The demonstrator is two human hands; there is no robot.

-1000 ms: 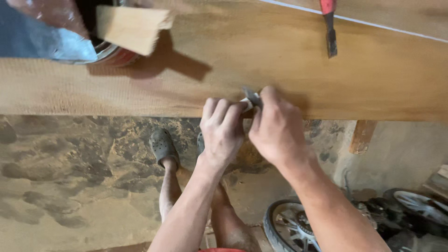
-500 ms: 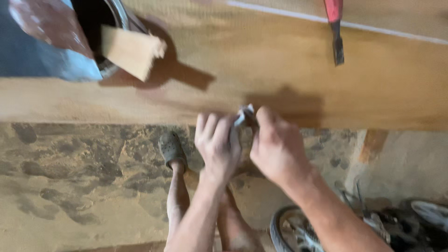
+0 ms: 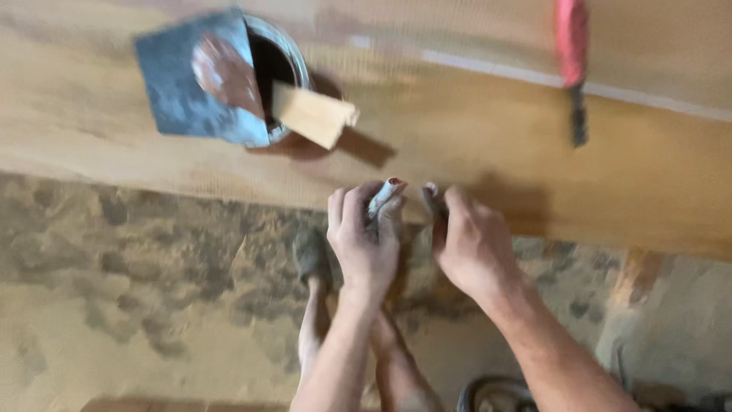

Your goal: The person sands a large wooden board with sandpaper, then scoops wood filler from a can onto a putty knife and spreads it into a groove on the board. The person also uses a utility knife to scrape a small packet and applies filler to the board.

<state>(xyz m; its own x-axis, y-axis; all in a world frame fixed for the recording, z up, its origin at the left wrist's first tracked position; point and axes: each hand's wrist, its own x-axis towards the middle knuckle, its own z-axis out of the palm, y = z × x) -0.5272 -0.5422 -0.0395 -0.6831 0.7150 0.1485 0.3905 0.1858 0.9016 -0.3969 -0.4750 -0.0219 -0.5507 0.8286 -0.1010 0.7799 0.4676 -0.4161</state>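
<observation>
Basically, both hands meet at the near edge of a wide wooden board (image 3: 534, 175), w/ blur over the whole view. The left hand (image 3: 366, 240) is curled tight, fingers folded round a small grey-white folded piece (image 3: 383, 196), prob. sandpaper or a rag, whose tip pokes out at its 12 o'clock. The right hand (image 3: 469, 244) sits just beside it at 3 o'clock, fingers bent and pinched on a small dark bit at the board's edge; can't tell if it's the same piece or a second scrap.

At 10 o'clock from the hands stands an open tin can (image 3: 278, 72), dark inside. A blue-grey sheet (image 3: 183, 84) w/ a reddish smear lies over its left part, and a pale wooden block (image 3: 313, 114) leans out of it toward 4 o'clock. At 1 o'clock, well apart, lies a red-handled tool (image 3: 572, 46) w/ a dark tip.

Risks, as I judge them: the piece is small and held only by fingertips, so a loose pinch could drop it off the edge to the stained floor (image 3: 130, 305) near the shoe (image 3: 311, 255). An elbow swing toward 10 o'clock could nudge the block and tip the can, spilling onto the board.
</observation>
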